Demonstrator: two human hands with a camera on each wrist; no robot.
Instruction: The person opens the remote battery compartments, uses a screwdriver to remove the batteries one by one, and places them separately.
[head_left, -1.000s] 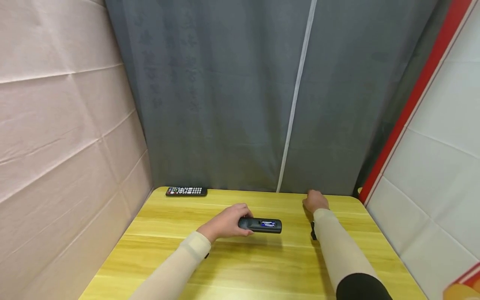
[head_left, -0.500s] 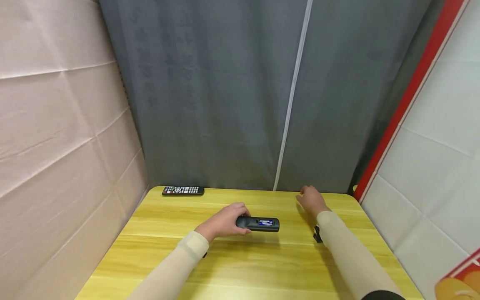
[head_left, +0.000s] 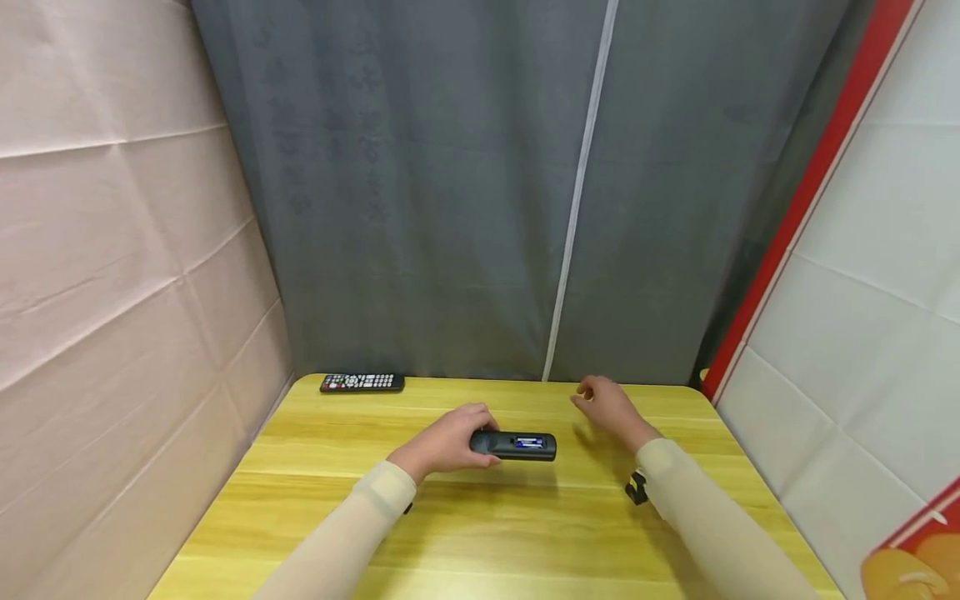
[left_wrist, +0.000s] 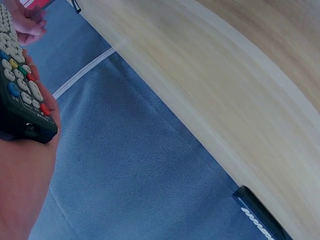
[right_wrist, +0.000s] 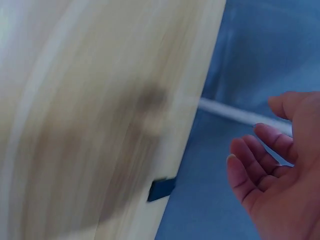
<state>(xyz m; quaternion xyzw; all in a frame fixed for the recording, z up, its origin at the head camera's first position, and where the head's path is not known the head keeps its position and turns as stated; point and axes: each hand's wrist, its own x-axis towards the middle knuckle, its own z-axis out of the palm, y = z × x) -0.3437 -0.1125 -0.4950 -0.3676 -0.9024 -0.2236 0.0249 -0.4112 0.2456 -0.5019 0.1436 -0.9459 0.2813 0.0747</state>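
Grey cloth [head_left: 450, 208] backs a wood-grained table [head_left: 480, 542]; the left hand [head_left: 447, 442] grips a remote [head_left: 510, 447], the right hand [head_left: 611, 411] curls loosely.

Bright, diffuse light fills the head view, laying soft shadows on the table [head_left: 480, 550] below the left hand [head_left: 447, 442] and right hand [head_left: 611, 410]. The wide lens makes the left wall [head_left: 112, 292] and right wall [head_left: 877, 292] splay outward. The curtain [head_left: 435, 208] looks dull grey there, but blue in the cooler, softer wrist views. In the right wrist view, blur smears the table's grain, a broad fuzzy shadow crosses it, and the upper left corner washes out pale.
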